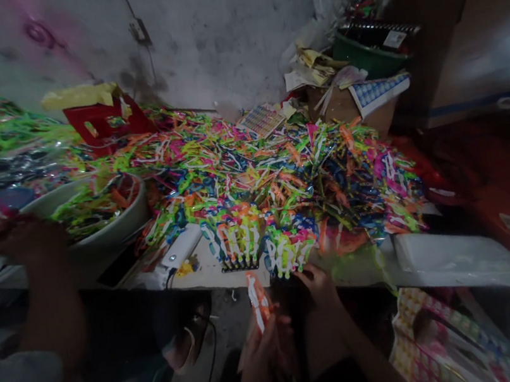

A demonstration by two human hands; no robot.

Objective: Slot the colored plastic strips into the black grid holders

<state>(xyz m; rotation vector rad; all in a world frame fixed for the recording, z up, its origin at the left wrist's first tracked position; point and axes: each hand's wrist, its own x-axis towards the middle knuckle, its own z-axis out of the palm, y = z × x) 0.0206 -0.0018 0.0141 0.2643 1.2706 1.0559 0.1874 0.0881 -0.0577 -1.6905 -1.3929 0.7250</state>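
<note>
My left hand (264, 341) is closed around a small orange-and-white plastic toy piece (258, 299), held upright in front of the table edge. At the edge, the fingertips of my right hand (319, 282) are pinched together against the lower right of a row of yellow-green and white plastic pieces (288, 253). What they grip, if anything, is too small to make out. Just left of that row, similar orange, white and yellow pieces (238, 241) stand upright in a dark rack (240, 266). A large heap of mixed bright plastic pieces (271, 169) lies behind both rows.
At the left, another person's hands (12, 237) work beside a white basin (136, 215) of plastic pieces. A white power bank-like box (181, 246) lies on the table. A red crate (105, 121) stands at the back left, a green basin (366, 53) on a carton at back right.
</note>
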